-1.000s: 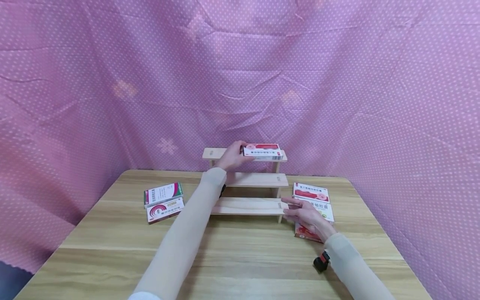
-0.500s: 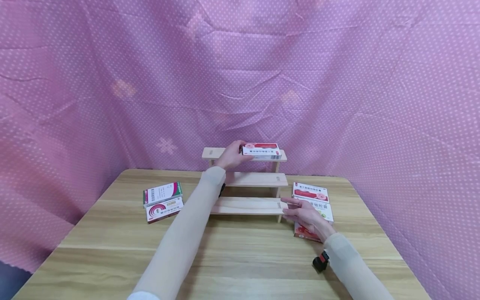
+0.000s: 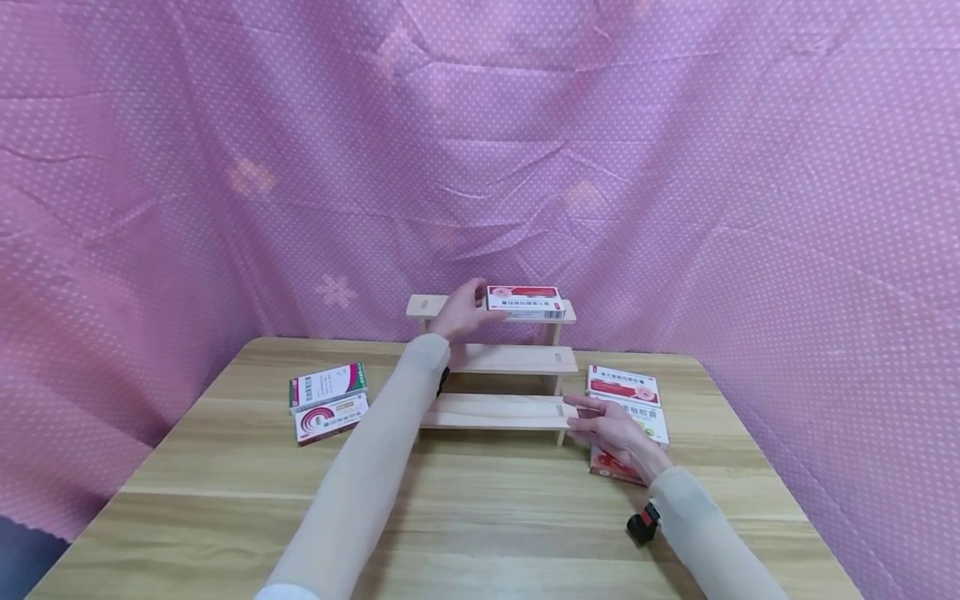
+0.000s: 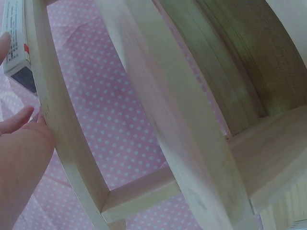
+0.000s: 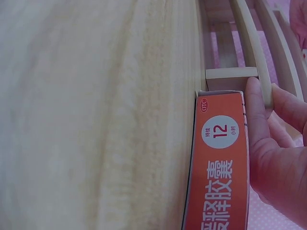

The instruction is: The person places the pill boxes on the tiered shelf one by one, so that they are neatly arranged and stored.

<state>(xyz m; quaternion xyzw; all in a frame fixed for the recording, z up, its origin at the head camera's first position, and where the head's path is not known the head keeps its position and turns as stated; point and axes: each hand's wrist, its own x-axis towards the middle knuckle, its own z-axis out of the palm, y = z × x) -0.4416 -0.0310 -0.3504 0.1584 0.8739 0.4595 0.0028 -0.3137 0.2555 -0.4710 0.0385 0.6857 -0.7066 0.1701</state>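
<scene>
On the top step of a three-tier wooden display stand (image 3: pixel 513 359) lies a white and red medicine box (image 3: pixel 525 298). My left hand (image 3: pixel 459 314) is at its left end, with the thumb at the front face and a finger near the back corner. In the left wrist view a fingertip (image 4: pixel 4 45) overlaps the white side of the box (image 4: pixel 16 43). My right hand (image 3: pixel 613 429) pinches the right end of the lowest step. The right wrist view shows that step between thumb and fingers, with an orange medicine box (image 5: pixel 218 158) beside the hand.
Two medicine boxes, one white and green (image 3: pixel 327 386) and one white and red (image 3: pixel 331 417), lie left of the stand. Right of it, a red and white box (image 3: pixel 622 384) and others sit partly under the right hand. Pink dotted cloth (image 3: pixel 480 150) hangs behind the wooden table (image 3: pixel 487 517).
The left fingers have drawn back very slightly from the end of the box. The box and stand hold their places, and the right hand keeps its grip.
</scene>
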